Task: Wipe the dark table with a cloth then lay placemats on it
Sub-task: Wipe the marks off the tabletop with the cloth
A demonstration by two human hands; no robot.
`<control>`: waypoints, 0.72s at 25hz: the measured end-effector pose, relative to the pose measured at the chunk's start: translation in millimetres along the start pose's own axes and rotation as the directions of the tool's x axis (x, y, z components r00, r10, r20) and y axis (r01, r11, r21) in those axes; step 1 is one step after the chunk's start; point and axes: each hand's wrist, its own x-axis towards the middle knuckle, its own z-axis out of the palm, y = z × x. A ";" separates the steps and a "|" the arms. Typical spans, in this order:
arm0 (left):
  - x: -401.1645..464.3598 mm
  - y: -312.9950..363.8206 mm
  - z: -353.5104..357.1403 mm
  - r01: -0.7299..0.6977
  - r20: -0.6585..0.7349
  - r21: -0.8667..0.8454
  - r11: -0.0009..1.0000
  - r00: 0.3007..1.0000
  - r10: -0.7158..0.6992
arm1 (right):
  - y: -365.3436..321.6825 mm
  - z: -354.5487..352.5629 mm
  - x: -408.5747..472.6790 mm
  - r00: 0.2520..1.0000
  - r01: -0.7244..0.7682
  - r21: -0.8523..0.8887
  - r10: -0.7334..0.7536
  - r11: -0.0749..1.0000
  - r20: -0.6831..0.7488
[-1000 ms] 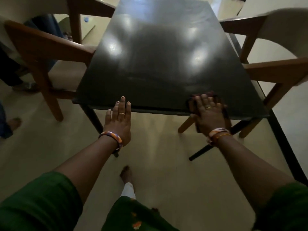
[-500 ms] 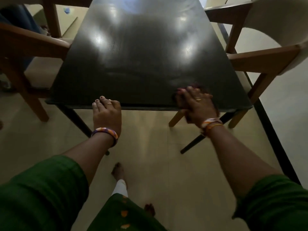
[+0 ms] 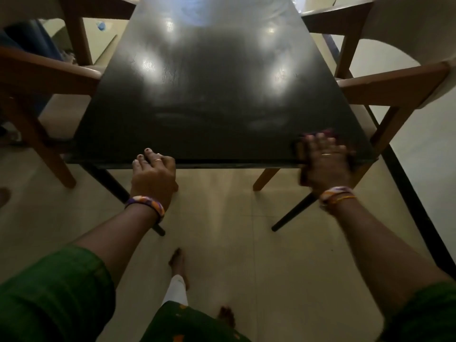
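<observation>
The dark table stretches away from me, glossy with light reflections and faint wipe streaks. My right hand lies flat, fingers straight, pressing a dark cloth onto the table's near right corner. Most of the cloth is hidden under the hand; part of it hangs over the near edge. My left hand is at the near edge left of centre, its bent fingertips resting on the tabletop and holding nothing.
Wooden chairs stand close along both sides: one at the left and one with a pale seat at the right. A person's blue-clad legs are at the far left. My bare feet stand on the pale floor.
My right hand has slid the cloth rightwards along the near edge to the corner. My left hand's fingers went from flat to bent at the edge.
</observation>
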 end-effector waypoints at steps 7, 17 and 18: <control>5.0 -4.4 -11.7 -0.021 0.036 0.007 1.000 0.999 0.020 | -192.7 -16.3 17.0 0.844 0.465 0.264 -0.513 0.845 0.156; 41.4 -48.0 -18.6 -0.069 -0.089 -0.413 0.908 0.995 0.036 | -42.2 -21.4 93.7 0.907 -0.344 0.077 0.311 0.936 0.285; 46.8 -58.7 -12.5 -0.044 -0.114 -0.548 0.835 0.993 -0.023 | -64.1 -20.7 100.4 0.921 -0.305 0.091 0.269 0.948 0.283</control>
